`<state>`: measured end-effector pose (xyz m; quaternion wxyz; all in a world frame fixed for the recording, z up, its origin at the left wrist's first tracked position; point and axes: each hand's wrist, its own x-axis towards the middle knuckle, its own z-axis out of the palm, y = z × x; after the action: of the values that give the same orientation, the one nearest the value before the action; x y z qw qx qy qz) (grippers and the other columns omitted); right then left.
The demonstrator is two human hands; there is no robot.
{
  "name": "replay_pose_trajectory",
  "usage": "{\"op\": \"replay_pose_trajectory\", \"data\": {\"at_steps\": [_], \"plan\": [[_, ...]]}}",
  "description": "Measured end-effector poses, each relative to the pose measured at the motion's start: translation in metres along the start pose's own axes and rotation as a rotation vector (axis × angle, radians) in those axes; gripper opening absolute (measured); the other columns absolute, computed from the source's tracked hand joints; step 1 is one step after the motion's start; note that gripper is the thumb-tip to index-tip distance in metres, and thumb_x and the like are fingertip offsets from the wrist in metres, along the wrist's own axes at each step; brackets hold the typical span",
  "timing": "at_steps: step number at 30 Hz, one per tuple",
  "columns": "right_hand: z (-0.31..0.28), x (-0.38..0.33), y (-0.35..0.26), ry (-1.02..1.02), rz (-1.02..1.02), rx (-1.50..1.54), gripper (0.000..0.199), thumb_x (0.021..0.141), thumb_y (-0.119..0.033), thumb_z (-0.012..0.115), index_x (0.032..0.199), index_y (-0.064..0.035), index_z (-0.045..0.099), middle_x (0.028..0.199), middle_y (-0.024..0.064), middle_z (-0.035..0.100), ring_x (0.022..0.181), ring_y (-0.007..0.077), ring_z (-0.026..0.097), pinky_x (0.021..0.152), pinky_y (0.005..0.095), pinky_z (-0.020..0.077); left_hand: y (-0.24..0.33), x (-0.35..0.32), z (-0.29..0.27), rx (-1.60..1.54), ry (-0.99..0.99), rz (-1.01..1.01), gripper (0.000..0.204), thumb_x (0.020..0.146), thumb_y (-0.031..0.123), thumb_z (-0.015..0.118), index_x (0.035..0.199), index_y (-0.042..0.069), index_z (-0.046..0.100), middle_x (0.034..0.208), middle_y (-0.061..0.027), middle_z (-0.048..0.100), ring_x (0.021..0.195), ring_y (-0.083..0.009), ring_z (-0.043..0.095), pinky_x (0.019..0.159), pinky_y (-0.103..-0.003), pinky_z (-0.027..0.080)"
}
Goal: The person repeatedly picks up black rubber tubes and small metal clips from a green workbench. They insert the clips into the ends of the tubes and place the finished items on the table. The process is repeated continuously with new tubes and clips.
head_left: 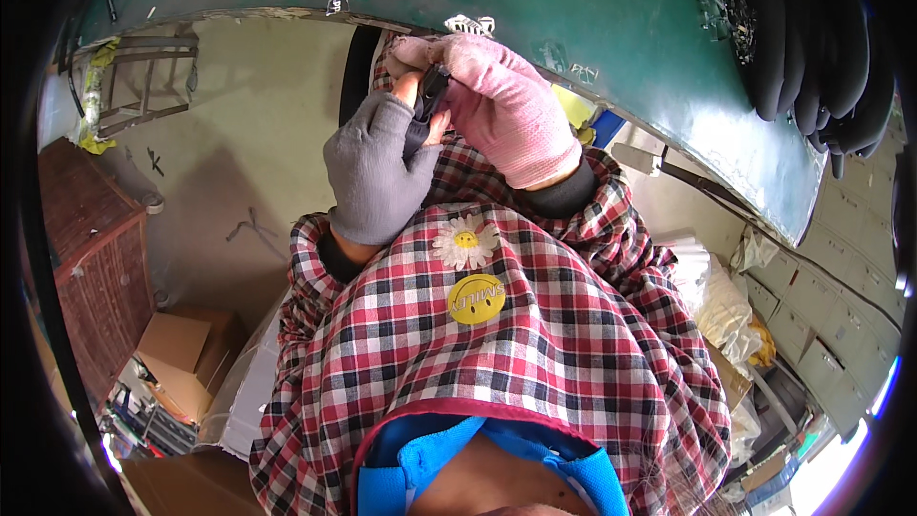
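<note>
At the far left of my head view I see a metal frame [148,55] with yellow wrapping down one side, and below it a reddish-brown cabinet [91,248]. An opened cardboard box [177,349] sits on the floor just beside the cabinet.

Moving right, I come to my wearer's left hand [380,167], in a grey glove that leaves the fingertips bare. Its thumb and fingers are closed on a small black object [435,86], which is held up between the two hands, near the edge of the green table [592,10]. Below the hands, a checked smock [535,354] carries a white daisy patch [466,241] and a round yellow patch [476,299].

Next comes the right hand [511,110], in a pink glove, fingers bent around toward the black object; from this angle I can't tell whether it grips the thing or merely rests against it.

Farther right, pale plastic bags [718,311] are heaped beneath the table. Small clippings [714,0] lie on the tabletop beside a bundle of long black pieces [802,48], and grey drawers [826,325] line the far right.
</note>
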<state>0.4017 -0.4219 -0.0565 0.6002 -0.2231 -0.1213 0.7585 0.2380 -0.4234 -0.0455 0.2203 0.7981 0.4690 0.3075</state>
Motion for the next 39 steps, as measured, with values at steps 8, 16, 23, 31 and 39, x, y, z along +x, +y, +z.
{"op": "replay_pose_trajectory", "data": {"at_steps": [8, 16, 23, 31, 39], "plan": [[-0.001, 0.002, 0.008, 0.076, 0.024, 0.008, 0.018, 0.095, -0.011, 0.069, 0.108, 0.0029, 0.071, 0.113, 0.0172, 0.073, 0.095, 0.0237, 0.071, 0.074, 0.0348, 0.0627, -0.006, 0.003, 0.002, 0.053, 0.018, 0.078, 0.053, 0.080, 0.016, 0.080, 0.129, 0.007, 0.063, 0.090, -0.0135, 0.065, 0.076, -0.0358, 0.068, 0.066, -0.044, 0.054], [0.015, 0.056, -0.120, 0.203, -1.028, -1.884, 0.021, 0.088, -0.007, 0.069, 0.108, -0.0034, 0.070, 0.115, 0.0117, 0.070, 0.102, 0.0292, 0.068, 0.090, 0.0329, 0.0538, -0.021, 0.043, -0.019, -0.093, -0.154, -0.143, 0.054, 0.087, 0.016, 0.078, 0.137, 0.008, 0.058, 0.089, -0.0155, 0.070, 0.074, -0.0304, 0.069, 0.069, -0.040, 0.053], [-0.018, 0.106, -0.153, 0.150, -0.722, -2.340, 0.005, 0.076, -0.012, 0.068, 0.077, -0.0080, 0.071, 0.091, 0.0142, 0.065, 0.092, 0.0354, 0.064, 0.082, 0.0451, 0.0529, -0.040, 0.039, -0.018, 0.028, -0.230, -0.160, 0.041, 0.089, 0.029, 0.076, 0.121, 0.004, 0.066, 0.092, -0.0150, 0.072, 0.079, -0.0323, 0.071, 0.070, -0.042, 0.054], [-0.019, 0.049, -0.118, 0.053, -0.628, -2.459, 0.010, 0.081, -0.003, 0.068, 0.091, -0.0055, 0.066, 0.101, 0.0124, 0.067, 0.094, 0.0348, 0.064, 0.084, 0.0405, 0.0540, -0.034, 0.042, -0.011, 0.005, -0.189, -0.102, 0.041, 0.091, 0.028, 0.074, 0.120, 0.000, 0.066, 0.089, -0.0173, 0.070, 0.076, -0.0324, 0.069, 0.068, -0.040, 0.053], [-0.024, 0.047, -0.127, -0.140, -0.310, -1.763, 0.021, 0.092, -0.021, 0.072, 0.107, -0.0077, 0.075, 0.088, 0.0119, 0.070, 0.079, 0.0294, 0.068, 0.071, 0.0345, 0.0541, -0.038, 0.049, 0.000, 0.025, -0.160, -0.091, 0.036, 0.091, 0.026, 0.074, 0.118, 0.002, 0.069, 0.094, -0.0165, 0.072, 0.077, -0.0302, 0.071, 0.068, -0.038, 0.054]]}}
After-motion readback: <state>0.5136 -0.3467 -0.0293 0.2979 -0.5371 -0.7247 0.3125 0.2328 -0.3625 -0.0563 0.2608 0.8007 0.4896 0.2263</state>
